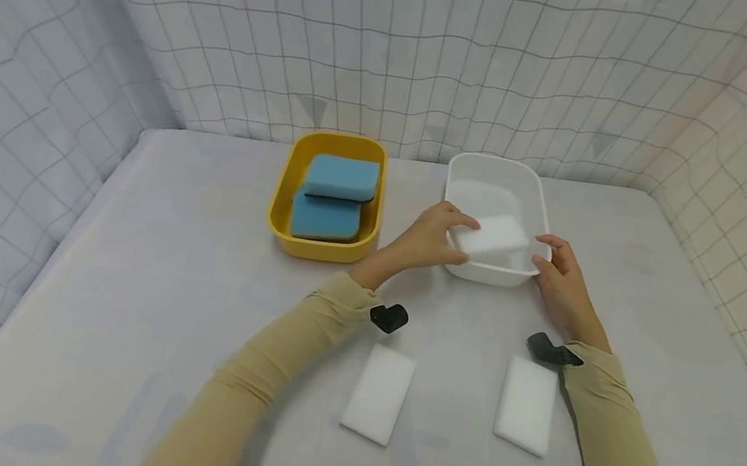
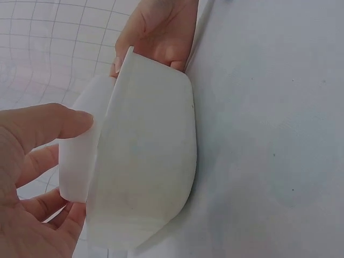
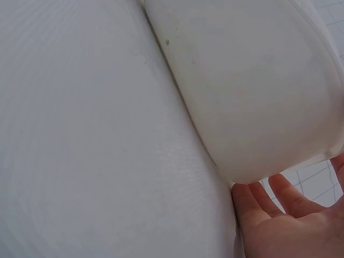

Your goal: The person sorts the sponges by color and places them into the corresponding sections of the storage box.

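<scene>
White tray (image 1: pixel 491 276): clock centre | white pad (image 1: pixel 499 238): 6 o'clock within tray, jutting above rim | left hand (image 1: pixel 431 236): 8 o'clock, half-open, pinching white pad | right hand (image 1: pixel 563 285): 4 o'clock, part-curled, gripping tray edge | loose white pads (image 1: pixel 378 395): two, 7 and 5 o'clock | yellow tray (image 1: pixel 277 212): 9 o'clock, two blue sponges (image 1: pixel 341 176)

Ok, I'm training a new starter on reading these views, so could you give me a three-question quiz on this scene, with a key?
1. Which hand pinches the white pad at the white tub?
2. True or false: the yellow tub holds blue sponges.
3. Fill in: ____ loose pads lie on the table, outside both tubs.

Key:
1. The left hand.
2. True.
3. Two.
</scene>
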`<action>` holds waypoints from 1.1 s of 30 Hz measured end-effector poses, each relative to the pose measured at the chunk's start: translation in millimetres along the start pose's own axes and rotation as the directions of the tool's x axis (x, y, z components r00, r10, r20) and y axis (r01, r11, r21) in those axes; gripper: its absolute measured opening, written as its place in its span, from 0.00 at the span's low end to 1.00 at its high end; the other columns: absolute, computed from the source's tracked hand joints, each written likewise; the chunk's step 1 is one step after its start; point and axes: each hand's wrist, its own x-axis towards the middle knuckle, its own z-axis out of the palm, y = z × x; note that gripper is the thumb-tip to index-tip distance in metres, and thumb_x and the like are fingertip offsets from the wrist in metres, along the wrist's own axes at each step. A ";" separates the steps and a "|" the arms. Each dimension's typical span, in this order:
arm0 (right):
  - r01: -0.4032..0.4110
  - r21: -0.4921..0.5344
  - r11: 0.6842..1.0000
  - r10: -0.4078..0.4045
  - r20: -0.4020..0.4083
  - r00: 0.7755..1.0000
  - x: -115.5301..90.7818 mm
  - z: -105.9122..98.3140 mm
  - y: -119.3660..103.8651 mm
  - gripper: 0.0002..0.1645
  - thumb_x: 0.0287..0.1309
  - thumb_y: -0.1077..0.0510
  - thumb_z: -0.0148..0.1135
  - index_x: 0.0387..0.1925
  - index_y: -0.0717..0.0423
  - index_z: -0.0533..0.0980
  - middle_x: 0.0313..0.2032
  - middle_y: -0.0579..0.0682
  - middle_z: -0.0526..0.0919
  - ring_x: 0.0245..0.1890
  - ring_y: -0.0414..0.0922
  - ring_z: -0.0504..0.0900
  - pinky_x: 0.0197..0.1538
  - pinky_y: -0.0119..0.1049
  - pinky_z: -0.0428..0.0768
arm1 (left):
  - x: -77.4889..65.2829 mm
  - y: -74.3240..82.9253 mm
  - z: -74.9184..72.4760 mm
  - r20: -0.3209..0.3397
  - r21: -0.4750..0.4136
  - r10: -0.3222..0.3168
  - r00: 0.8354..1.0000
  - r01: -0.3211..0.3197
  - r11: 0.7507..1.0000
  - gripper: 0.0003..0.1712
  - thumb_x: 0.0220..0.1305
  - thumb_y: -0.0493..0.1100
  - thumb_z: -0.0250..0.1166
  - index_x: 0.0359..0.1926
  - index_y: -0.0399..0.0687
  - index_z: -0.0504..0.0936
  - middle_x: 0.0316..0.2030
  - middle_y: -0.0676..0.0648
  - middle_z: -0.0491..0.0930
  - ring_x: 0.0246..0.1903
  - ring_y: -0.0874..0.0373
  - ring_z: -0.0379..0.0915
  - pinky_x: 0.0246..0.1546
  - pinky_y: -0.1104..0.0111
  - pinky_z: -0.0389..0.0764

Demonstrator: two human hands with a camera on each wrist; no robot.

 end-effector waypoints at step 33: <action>-0.027 0.002 1.000 0.027 -0.013 1.000 0.7 0.5 -1.5 0.19 0.67 0.62 0.48 0.58 0.50 0.61 0.65 0.57 0.52 0.59 0.42 0.62 0.53 0.21 0.72 | 3.6 7.3 9.3 -0.034 -0.002 0.026 0.999 -0.027 1.000 0.26 0.54 0.40 0.68 0.56 0.43 0.76 0.57 0.40 0.69 0.60 0.49 0.64 0.62 0.62 0.67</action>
